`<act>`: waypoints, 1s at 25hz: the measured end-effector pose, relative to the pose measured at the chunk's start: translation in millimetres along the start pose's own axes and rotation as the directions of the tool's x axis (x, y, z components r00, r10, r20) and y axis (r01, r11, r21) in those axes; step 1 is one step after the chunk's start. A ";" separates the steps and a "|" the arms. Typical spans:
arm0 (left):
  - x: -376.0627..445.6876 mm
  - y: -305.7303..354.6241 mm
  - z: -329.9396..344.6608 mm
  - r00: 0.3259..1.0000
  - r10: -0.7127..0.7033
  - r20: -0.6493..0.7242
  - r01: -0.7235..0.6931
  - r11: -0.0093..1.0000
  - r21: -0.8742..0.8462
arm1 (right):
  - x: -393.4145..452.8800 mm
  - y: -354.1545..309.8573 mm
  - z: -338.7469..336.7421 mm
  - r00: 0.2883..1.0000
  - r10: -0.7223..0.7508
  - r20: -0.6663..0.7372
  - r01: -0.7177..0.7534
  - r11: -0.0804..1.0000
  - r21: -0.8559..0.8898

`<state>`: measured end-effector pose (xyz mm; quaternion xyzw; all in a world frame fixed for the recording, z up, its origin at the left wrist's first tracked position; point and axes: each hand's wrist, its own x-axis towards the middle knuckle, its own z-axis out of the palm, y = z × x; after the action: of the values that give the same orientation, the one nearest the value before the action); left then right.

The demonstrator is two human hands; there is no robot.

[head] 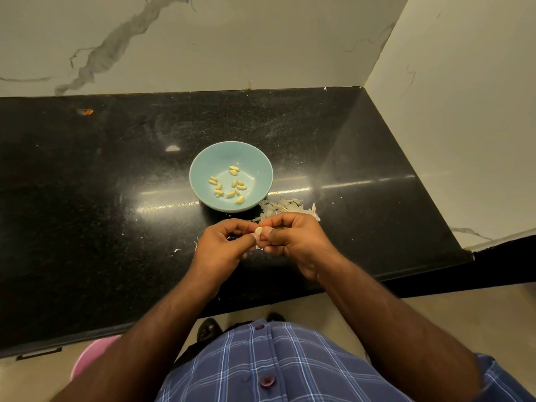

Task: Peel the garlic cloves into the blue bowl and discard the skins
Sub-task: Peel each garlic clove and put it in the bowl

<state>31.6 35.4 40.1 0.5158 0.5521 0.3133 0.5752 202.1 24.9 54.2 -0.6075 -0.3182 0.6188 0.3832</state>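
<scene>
Pinching one garlic clove [258,231] between both hands' fingers [251,238].

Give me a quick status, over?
Both hands, left and right, pinch one small pale garlic clove. Peeled cloves sit in round blue bowl. Nothing blocking.

1. Warm, dim light is falling from above.
2. Bright glare streaks are shining on the black countertop [87,184].
3. The wide lens is bending the edges.
4. The near shirt [290,364] is looking slightly soft.
</scene>
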 end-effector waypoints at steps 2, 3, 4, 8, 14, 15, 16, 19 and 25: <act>0.5 -0.3 -1.3 0.997 -0.074 0.012 0.075 0.990 -0.122 | -1.1 0.6 -2.3 0.995 -0.099 -0.022 0.095 0.988 -0.122; 1.3 -0.9 -2.7 0.994 -0.104 0.028 0.107 0.980 -0.170 | -1.2 1.2 -3.8 0.986 -0.157 -0.049 0.144 0.967 -0.211; 1.8 -1.1 -3.9 0.992 -0.122 0.043 0.128 0.972 -0.195 | -0.9 1.6 -5.9 0.976 -0.206 -0.077 0.174 0.938 -0.301; 3.9 -0.3 -6.6 0.981 -0.183 0.063 0.193 0.945 -0.264 | 2.5 2.4 -13.3 0.931 -0.361 -0.061 0.263 0.775 -0.575; 6.6 -2.1 -7.8 0.978 -0.178 0.111 0.199 0.956 -0.216 | 0.9 2.8 -3.0 0.874 -0.477 0.086 0.436 0.696 -0.570; 6.3 -1.8 -7.3 0.983 -0.149 0.106 0.167 0.968 -0.188 | 2.0 2.9 -1.9 0.871 -0.487 0.065 0.429 0.688 -0.586; 5.9 -0.9 -6.7 0.989 -0.113 0.095 0.127 0.980 -0.155 | 2.9 2.8 -1.7 0.874 -0.485 0.043 0.412 0.689 -0.596; 5.2 2.6 -6.5 0.998 -0.034 0.057 0.039 0.995 -0.090 | 3.5 2.4 -1.7 0.898 -0.441 0.006 0.365 0.735 -0.571; 7.6 0.8 -0.1 0.994 -0.091 0.057 0.099 0.985 -0.144 | 7.0 16.8 4.8 0.813 -0.582 -0.024 0.483 0.696 -0.531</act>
<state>33.1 42.7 38.5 0.4530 0.5369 0.3121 0.6396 196.1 22.8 36.5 -0.6224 -0.5921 0.3147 0.4036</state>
